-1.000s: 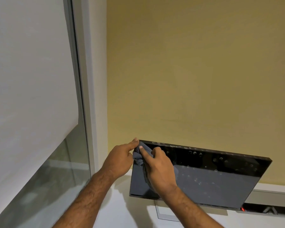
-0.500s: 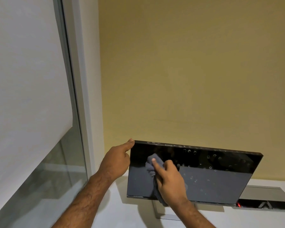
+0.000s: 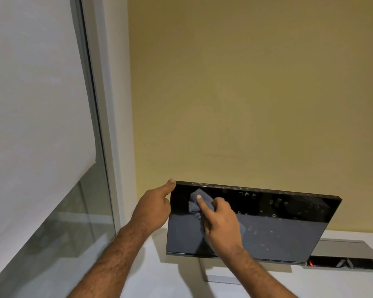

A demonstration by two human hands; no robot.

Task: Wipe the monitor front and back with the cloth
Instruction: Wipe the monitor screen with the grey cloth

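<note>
Two bare forearms reach up from the bottom edge toward the monitor [image 3: 267,229]. The right hand [image 3: 221,224] is curled around a bunched grey cloth [image 3: 195,204], its forefinger stretched out and pressing the fabric flat against the upper left part of the screen. The left hand [image 3: 153,208] grips the monitor's left edge near the top corner, thumb at the front, the other fingers hidden behind the panel. The monitor stands on a white desk [image 3: 159,276] on a flat silver stand [image 3: 218,276]. Its screen is dark, glossy and switched off, tilted back, with droplets and smears scattered across the upper half and right side. No brand or writing is legible. Just right of it, an open recessed desk box [image 3: 342,254] shows a small red light. Behind rises a yellow wall [image 3: 246,93]; to the left, a window with a white roller blind [image 3: 30,93].
</note>
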